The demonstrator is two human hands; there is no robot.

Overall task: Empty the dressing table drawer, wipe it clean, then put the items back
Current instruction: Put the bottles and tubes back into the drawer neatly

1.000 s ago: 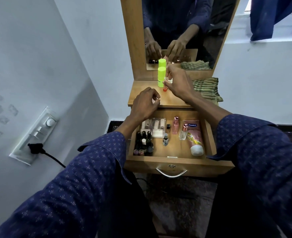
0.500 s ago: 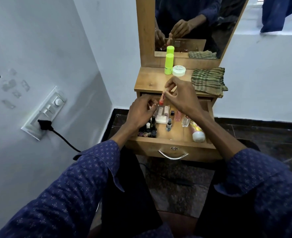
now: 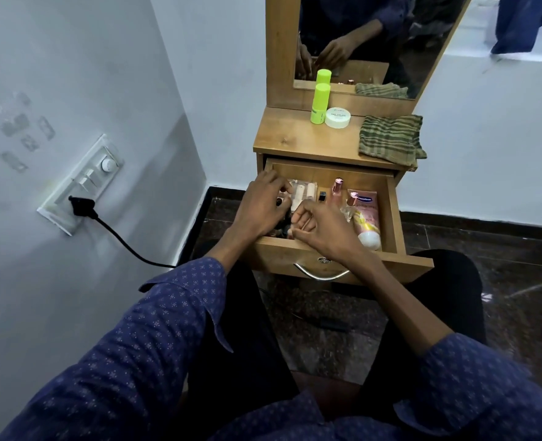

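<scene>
Hands are back down in the drawer (image 3: 390, 198) from the surface (image 3: 295, 135); I see left hand (image 3: 260, 206) curled on small bottles, right hand (image 3: 319, 229) clenched, contents unclear. Emptying continues.

Wooden drawer (image 3: 393, 211) pulled open, holding pink tube (image 3: 365, 218), pink bottle (image 3: 338, 189), clear case (image 3: 304, 192), small bottles.

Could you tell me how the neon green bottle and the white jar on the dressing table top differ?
The neon green bottle is tall, slim and bright green; the white jar is low, wide and white. The bottle stands on end, while the jar sits flat, printed lid up. Both rest side by side on the table top, outside the drawer.
</scene>
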